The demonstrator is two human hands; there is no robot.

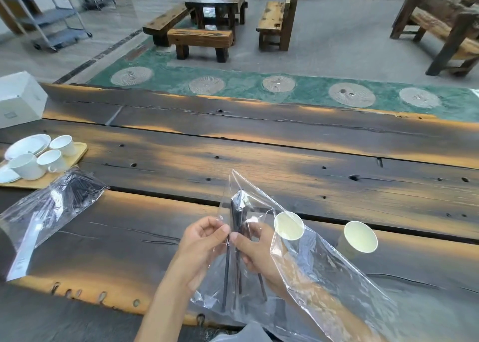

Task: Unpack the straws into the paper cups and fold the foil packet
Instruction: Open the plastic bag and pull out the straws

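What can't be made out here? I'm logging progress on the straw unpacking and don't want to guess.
All in the head view:
- Number of black straws: they overlap, blurred by the glare of the clear packet.
- Bases of the two paper cups: partly behind the packet film.
- Right hand: fingers partly veiled by film.
- Second packet: contents only dark streaks, left end cut off by the frame edge.

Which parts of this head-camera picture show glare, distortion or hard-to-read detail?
Head view: white glare streaks the clear packet held by both hands; the straws inside read only as dark lines; wide-angle distortion bows the table's far edge; warm light patches mottle the planks; the second packet also glints.
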